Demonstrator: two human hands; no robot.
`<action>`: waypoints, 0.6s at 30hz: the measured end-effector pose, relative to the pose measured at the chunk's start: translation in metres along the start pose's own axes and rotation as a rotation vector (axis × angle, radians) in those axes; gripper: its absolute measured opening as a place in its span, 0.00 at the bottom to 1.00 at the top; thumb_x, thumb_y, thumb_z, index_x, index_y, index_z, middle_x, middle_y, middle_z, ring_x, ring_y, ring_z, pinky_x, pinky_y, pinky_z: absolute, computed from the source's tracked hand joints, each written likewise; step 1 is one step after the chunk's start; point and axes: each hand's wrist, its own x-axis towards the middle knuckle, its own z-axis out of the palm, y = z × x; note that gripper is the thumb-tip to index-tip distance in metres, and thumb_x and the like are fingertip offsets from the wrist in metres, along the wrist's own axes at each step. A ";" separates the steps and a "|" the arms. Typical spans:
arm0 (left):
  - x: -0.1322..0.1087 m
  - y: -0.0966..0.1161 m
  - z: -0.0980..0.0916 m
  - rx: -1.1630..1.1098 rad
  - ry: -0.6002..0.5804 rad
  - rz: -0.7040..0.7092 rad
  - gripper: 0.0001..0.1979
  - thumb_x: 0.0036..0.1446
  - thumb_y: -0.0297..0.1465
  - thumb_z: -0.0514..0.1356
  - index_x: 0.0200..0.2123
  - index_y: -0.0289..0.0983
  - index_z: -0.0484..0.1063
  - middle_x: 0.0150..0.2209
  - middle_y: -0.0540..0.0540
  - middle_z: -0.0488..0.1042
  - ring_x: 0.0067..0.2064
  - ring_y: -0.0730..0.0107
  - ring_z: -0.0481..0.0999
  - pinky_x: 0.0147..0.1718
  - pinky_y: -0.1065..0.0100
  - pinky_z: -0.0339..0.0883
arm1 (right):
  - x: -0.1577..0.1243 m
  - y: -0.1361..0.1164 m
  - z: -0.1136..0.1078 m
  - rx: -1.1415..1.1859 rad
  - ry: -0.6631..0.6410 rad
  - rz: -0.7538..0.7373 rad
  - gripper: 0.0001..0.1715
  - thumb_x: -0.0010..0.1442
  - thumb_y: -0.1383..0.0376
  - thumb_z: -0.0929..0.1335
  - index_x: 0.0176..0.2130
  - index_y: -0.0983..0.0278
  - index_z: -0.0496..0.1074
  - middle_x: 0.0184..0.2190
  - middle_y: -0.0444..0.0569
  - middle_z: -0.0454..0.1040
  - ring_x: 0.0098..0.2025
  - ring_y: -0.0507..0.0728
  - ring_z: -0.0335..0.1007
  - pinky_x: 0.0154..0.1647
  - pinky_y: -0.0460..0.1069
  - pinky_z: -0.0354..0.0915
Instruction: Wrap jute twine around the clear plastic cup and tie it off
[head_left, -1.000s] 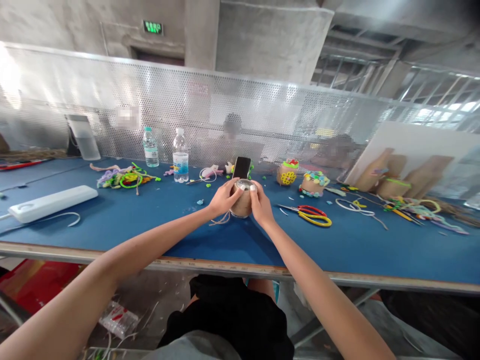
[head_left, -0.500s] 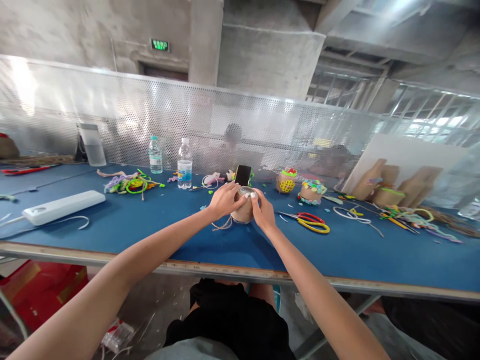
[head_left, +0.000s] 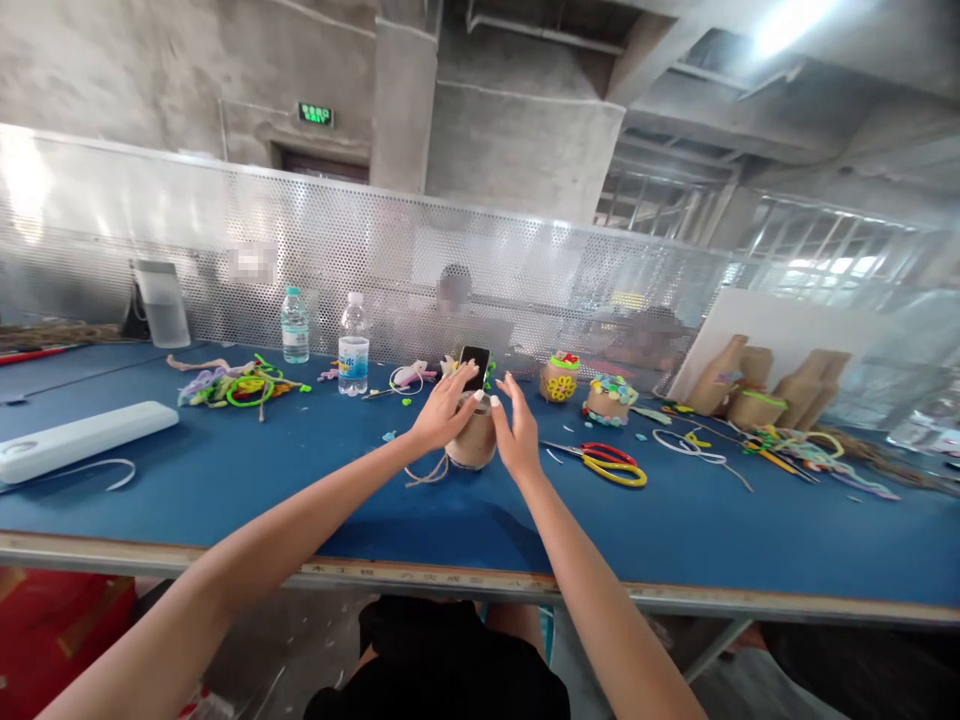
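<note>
A small jar wrapped in brown twine [head_left: 472, 445] stands upright on the blue table in front of me, a loose tail of twine [head_left: 426, 474] lying at its left. Over its upper left side is my left hand [head_left: 444, 408], fingers stretched out. My right hand [head_left: 516, 428] is raised at the jar's right side, fingers spread and pointing up. Neither hand is wrapped round the jar; whether the left one touches it I cannot tell. Just behind, a dark-screened phone [head_left: 475, 366] is propped up, partly covered by my left fingers.
Red-and-yellow scissors [head_left: 613, 465] lie to the right, near two decorated jars, one with a yellow flower [head_left: 561, 380]. Water bottles [head_left: 353, 348], a pipe-cleaner heap [head_left: 232, 385] and a white power strip [head_left: 90, 440] are left. A perforated metal screen [head_left: 337, 230] stands behind; people show through it.
Both hands have loosened from the jar's rim, and their fingers have spread and lifted. The jar stays on the table. The whole view has shifted slightly.
</note>
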 end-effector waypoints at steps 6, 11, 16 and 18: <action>0.002 -0.005 0.004 -0.044 -0.083 0.002 0.25 0.67 0.40 0.44 0.63 0.35 0.51 0.55 0.37 0.71 0.61 0.55 0.66 0.63 0.46 0.51 | 0.002 0.006 0.008 0.014 -0.104 0.012 0.28 0.67 0.54 0.56 0.60 0.64 0.62 0.54 0.59 0.73 0.57 0.62 0.70 0.59 0.62 0.63; 0.000 -0.005 0.004 0.019 -0.098 0.022 0.23 0.67 0.38 0.44 0.61 0.34 0.53 0.55 0.38 0.71 0.61 0.55 0.66 0.62 0.49 0.53 | -0.001 0.008 0.009 0.061 -0.096 0.088 0.31 0.66 0.49 0.56 0.61 0.62 0.59 0.52 0.57 0.75 0.54 0.63 0.72 0.57 0.61 0.65; 0.001 -0.006 0.007 0.089 -0.080 -0.006 0.20 0.66 0.36 0.47 0.58 0.34 0.56 0.55 0.37 0.71 0.59 0.55 0.68 0.61 0.49 0.55 | -0.001 0.008 0.010 0.070 -0.091 0.116 0.32 0.66 0.47 0.57 0.61 0.62 0.57 0.52 0.57 0.75 0.53 0.63 0.72 0.56 0.61 0.65; 0.002 -0.006 0.007 0.097 -0.071 -0.002 0.20 0.65 0.36 0.48 0.56 0.33 0.58 0.53 0.36 0.72 0.57 0.55 0.70 0.60 0.50 0.57 | -0.001 0.008 0.009 0.065 -0.102 0.115 0.32 0.65 0.47 0.56 0.61 0.62 0.57 0.52 0.57 0.74 0.54 0.63 0.72 0.56 0.61 0.65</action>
